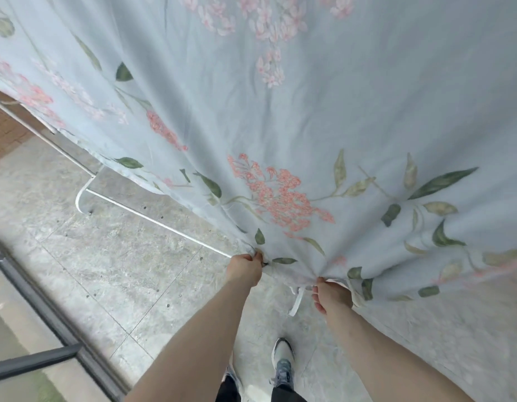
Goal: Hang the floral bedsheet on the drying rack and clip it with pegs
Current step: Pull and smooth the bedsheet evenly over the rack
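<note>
A sneaker stands on the grey stone-tile floor nearest the camera. Beyond it, the left hand and right hand each grip the floral bedsheet's lower hem with curled fingers. The sheet hangs over the white drying rack, beside a dark-framed glass door.

Head cam, looking down, close on hands.
</note>
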